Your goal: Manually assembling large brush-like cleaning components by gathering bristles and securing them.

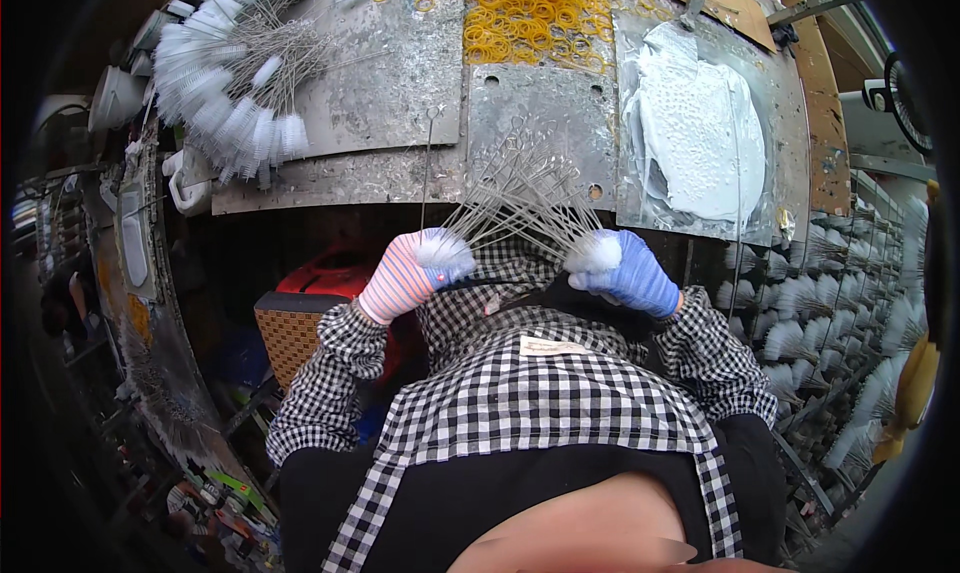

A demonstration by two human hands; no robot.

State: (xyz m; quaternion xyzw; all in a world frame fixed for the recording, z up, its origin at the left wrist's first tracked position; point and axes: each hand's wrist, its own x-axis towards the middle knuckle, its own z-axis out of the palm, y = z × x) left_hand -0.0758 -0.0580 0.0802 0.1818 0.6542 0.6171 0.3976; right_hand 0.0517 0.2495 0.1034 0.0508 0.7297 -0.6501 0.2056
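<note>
My left hand [398, 281], in a pink striped glove, is closed around the white bristle ends of a bunch of wire-handled brushes [445, 251]. My right hand [645, 281], in a blue glove, grips a second bunch of wire brushes [597, 253] the same way. Their thin looped wire handles [520, 188] fan out away from me and cross between the hands, over the near edge of a metal worktop [540, 103]. One wire on the left stands apart from the rest. Fingers on both hands are partly hidden by bristles.
A large heap of white brushes [225, 83] lies at the far left. Yellow rubber bands [535, 18] are spread at the back middle. White paste [700, 133] covers a plate at the right. Racks of brushes [820, 303] stand to my right; a red stool [325, 276] is lower left.
</note>
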